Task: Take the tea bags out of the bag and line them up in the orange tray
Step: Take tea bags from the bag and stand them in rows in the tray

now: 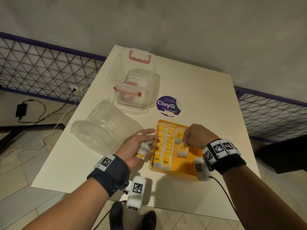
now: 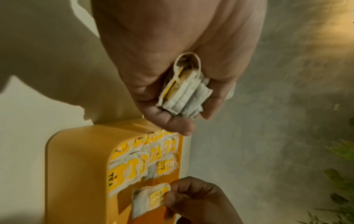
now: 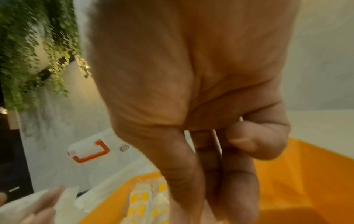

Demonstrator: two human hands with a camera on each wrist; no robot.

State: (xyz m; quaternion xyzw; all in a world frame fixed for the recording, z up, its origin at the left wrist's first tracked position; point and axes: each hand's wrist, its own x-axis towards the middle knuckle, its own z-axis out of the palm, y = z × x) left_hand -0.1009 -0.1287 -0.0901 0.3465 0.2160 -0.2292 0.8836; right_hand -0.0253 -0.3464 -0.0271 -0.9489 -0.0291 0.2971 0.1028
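The orange tray point(image 1: 189, 166) lies near the table's front edge with two full rows of yellow-tagged tea bags point(image 1: 167, 143) and a third row begun at its far end. My right hand point(image 1: 193, 138) pinches one tea bag point(image 1: 182, 151) by its tag and holds it just above the tray's open right part; the left wrist view shows this tea bag point(image 2: 149, 200) too. My left hand point(image 1: 141, 146) hovers palm up beside the tray's left wall and grips a small stack of tea bags point(image 2: 182, 91). The clear plastic bag point(image 1: 106, 127) lies slumped to the left.
A clear lidded container with red clasps point(image 1: 134, 90) stands behind the bag, its lid point(image 1: 137, 62) tipped back. A round purple sticker point(image 1: 168, 106) sits behind the tray. The white table point(image 1: 207, 100) ends close in front; wire fencing runs along the wall.
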